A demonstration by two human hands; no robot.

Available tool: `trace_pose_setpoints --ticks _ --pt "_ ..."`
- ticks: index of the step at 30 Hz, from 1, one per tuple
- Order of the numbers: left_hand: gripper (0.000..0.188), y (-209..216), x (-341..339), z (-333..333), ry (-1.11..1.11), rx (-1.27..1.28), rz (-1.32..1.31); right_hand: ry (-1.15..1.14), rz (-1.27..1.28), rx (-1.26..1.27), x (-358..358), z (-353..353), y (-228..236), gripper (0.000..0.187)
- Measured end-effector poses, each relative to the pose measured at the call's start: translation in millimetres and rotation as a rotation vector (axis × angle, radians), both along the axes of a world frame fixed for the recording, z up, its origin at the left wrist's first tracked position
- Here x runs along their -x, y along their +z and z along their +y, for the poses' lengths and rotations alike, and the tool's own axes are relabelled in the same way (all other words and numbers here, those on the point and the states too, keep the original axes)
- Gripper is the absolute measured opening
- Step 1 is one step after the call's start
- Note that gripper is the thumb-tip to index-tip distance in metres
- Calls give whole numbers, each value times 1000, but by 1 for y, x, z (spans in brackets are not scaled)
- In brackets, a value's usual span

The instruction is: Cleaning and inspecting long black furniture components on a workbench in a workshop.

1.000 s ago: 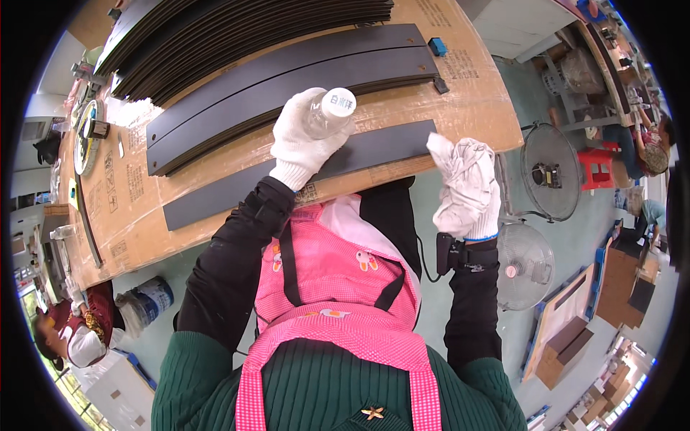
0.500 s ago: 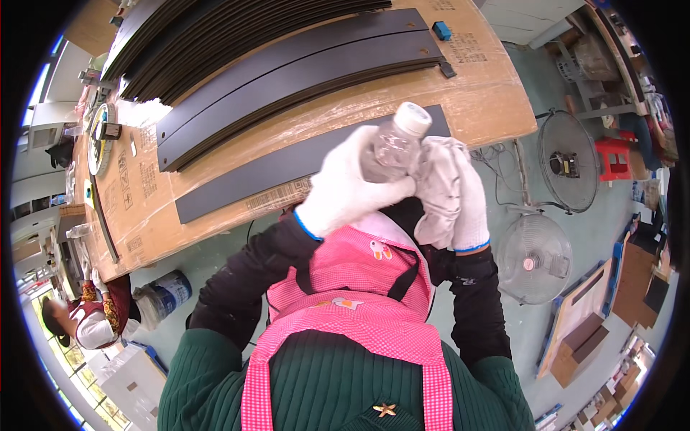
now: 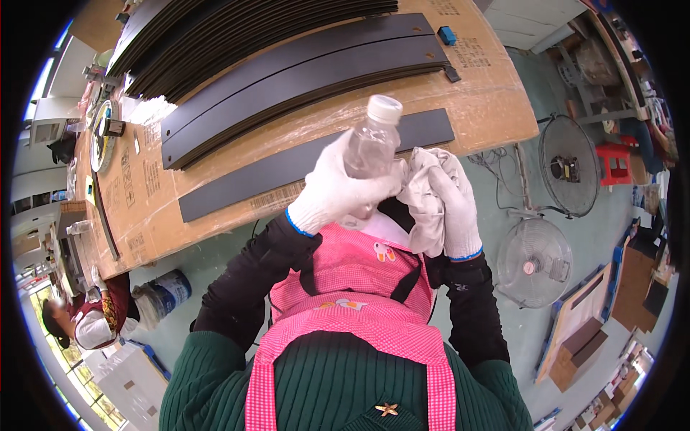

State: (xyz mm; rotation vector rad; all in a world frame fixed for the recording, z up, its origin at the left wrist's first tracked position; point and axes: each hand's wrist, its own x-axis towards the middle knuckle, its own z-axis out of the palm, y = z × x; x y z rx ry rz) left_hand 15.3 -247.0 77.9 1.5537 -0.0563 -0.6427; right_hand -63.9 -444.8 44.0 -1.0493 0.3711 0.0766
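Note:
Gloved in white, my left hand (image 3: 334, 188) is wrapped round a clear plastic bottle (image 3: 372, 147) with a white cap, which stands nearly upright above the table's front edge. My right hand (image 3: 458, 205), also in a white glove, grips a crumpled pale grey cloth (image 3: 425, 197) just right of the bottle. The cloth and bottle look close together, and I cannot tell whether they touch. Behind the bottle a single dark grey panel (image 3: 251, 188) lies flat on the table, partly hidden by my left hand and the bottle.
Stacked dark panels (image 3: 302, 75) fill the far part of the cardboard-covered table (image 3: 496, 108). A small blue block (image 3: 447, 35) sits near its right end, and a tape roll (image 3: 106, 136) at its left. Two floor fans (image 3: 535, 262) stand at right. Another person (image 3: 93, 316) is at far left.
My left hand has shifted left with the bottle. The right hand and cloth have moved slightly down and left, opening a little more distance from the bottle.

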Motion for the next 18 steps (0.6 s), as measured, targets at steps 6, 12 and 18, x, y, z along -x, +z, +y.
trace_pose_setpoints --ticks 6,12,18 --pt "56 -15 19 -6 102 8 -103 116 -47 401 3 20 4 37" --pt "65 -23 25 11 46 -24 -37 340 64 463 20 16 15 35" --pt "57 -20 17 8 -76 152 112 375 -232 709 18 -1 -2 29"
